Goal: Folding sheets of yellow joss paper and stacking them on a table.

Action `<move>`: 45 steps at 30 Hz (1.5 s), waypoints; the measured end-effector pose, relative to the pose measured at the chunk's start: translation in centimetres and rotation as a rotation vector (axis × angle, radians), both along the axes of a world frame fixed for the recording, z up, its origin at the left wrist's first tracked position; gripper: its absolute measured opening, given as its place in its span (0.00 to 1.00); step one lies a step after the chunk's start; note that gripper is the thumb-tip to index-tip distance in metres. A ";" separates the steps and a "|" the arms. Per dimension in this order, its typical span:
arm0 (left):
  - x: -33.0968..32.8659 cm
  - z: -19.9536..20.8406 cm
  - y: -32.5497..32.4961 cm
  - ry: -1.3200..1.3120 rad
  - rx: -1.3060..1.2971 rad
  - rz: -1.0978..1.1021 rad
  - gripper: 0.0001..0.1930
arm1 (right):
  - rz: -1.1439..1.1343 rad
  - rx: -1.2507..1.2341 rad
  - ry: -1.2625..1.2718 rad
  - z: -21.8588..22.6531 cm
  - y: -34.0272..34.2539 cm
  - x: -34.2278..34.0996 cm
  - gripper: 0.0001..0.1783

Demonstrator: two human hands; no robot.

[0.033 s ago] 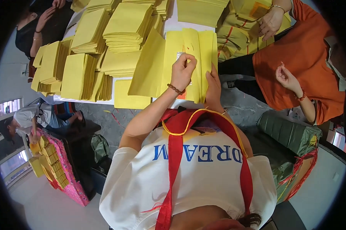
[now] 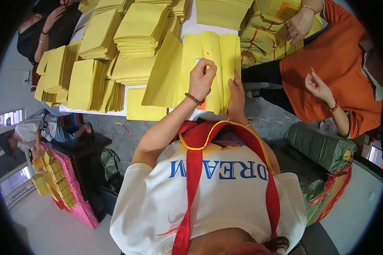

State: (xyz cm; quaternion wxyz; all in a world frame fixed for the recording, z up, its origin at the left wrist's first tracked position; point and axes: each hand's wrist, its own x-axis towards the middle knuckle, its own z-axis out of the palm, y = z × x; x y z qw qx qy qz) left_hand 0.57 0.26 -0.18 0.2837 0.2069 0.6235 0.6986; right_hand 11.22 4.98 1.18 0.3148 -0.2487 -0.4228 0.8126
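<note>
The yellow paper lies open at the near right corner of the tabletop, with a tall fold running down its right part. The left hand is over its middle, the grip narrow, thumb and fingertips pinched together; whether anything is caught between them cannot be told. A silver patch shows beside those fingers, and an orange patch lies closer to the near edge. The right hand rests against the paper's right side; how far its grip closes cannot be told. A yellow sheet slants up just left of the paper. Stacks crowd the left half of the tabletop, one tall stack toward the far edge, and a flat sheet overhangs the near edge.
</note>
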 end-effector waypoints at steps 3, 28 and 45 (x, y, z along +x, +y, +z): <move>-0.1 0.2 -0.2 -0.047 -0.007 0.015 0.03 | -0.025 -0.063 0.033 -0.3 0.2 0.0 0.23; 0.1 0.2 0.5 0.310 -0.051 -0.057 0.16 | 0.099 0.092 -0.020 -1.7 0.2 -0.2 0.31; -0.3 -0.9 -0.2 0.067 -0.046 -0.007 0.05 | 0.053 -0.224 0.032 -0.6 0.7 -0.2 0.19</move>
